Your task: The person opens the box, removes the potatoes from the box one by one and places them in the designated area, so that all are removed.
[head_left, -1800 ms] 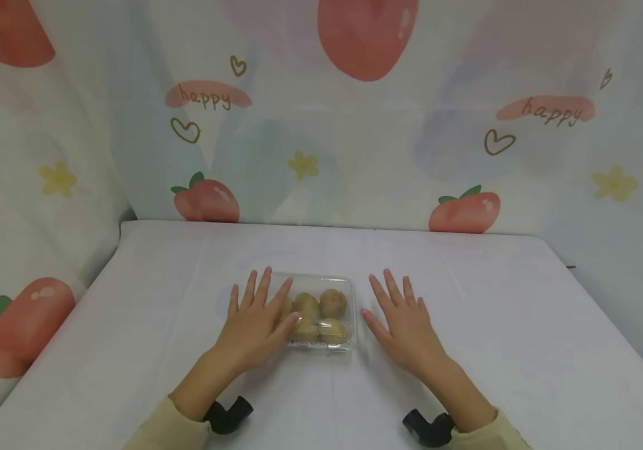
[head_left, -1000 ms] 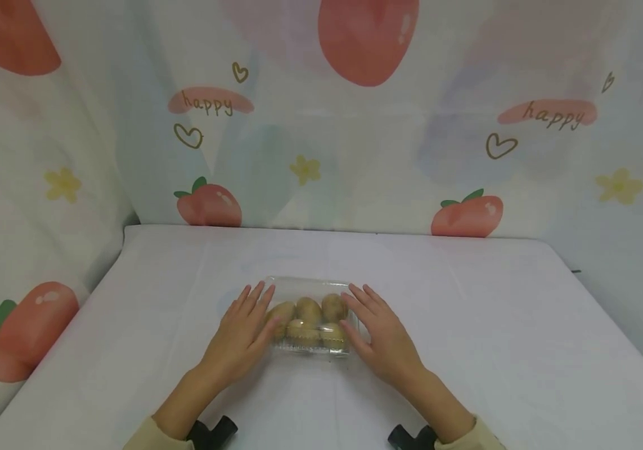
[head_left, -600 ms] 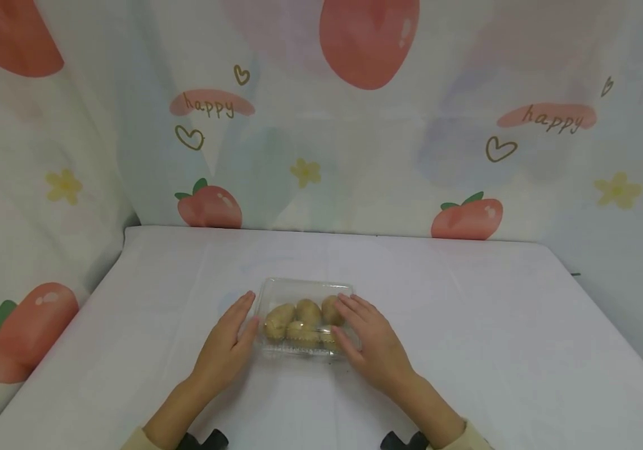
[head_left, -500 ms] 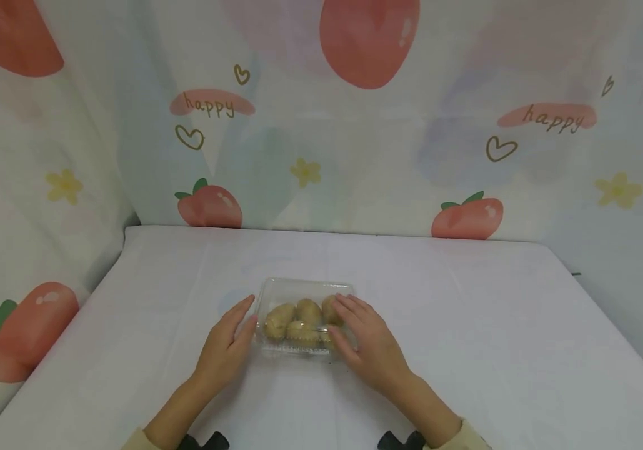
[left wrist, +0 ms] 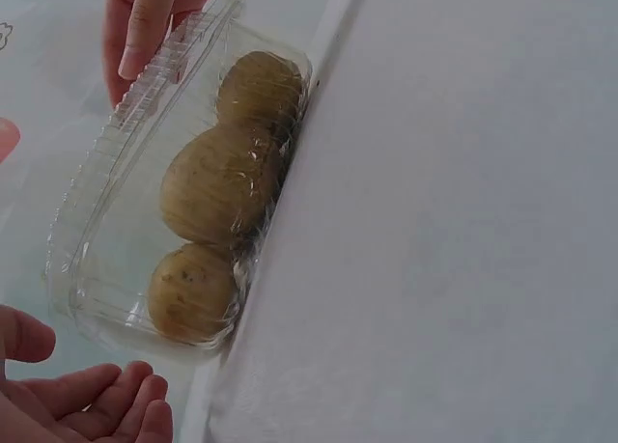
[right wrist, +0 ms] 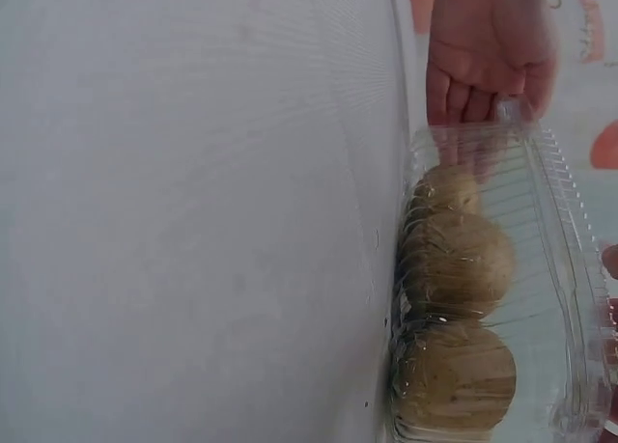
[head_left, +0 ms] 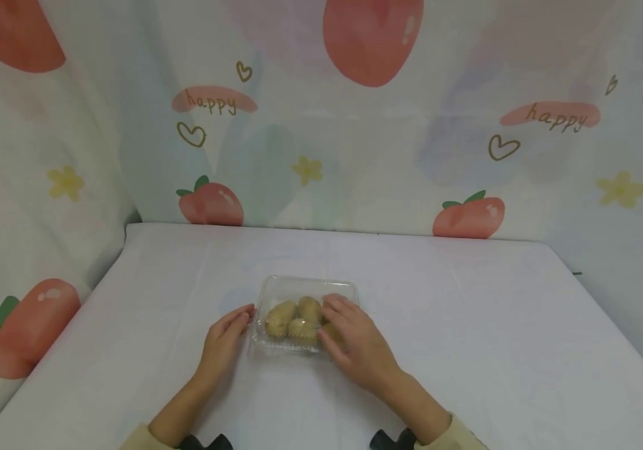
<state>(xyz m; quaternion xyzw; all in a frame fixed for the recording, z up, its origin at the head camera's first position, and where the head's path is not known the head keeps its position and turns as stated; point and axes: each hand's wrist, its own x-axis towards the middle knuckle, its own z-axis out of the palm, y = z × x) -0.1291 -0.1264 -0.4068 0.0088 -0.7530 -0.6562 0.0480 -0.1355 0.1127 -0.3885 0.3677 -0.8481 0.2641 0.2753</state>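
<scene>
A clear plastic clamshell box [head_left: 293, 285] with a ridged rim lies on the white-covered table, its lid down over several potatoes [head_left: 280, 317]. My left hand [head_left: 221, 347] is at the box's left end, fingertips right by its edge. In the left wrist view its loosely bent fingers [left wrist: 116, 401] lie just beside the box's end wall, holding nothing. My right hand [head_left: 359, 342] reaches over the right part of the lid, fingers nearly straight, and hides the potatoes there. In the left wrist view, the right hand's fingers [left wrist: 145, 23] overlap the lid's rim.
A white cloth covers the table [head_left: 467, 325]. Behind and to the left hang printed curtains [head_left: 366, 156] with fruit, hearts and flowers. Black wrist mounts [head_left: 391, 439] show under both forearms near the front.
Both hands have come down from above to the box, the left drawing back to its left end, the right sliding leftward over the lid's right part. The lid remains down.
</scene>
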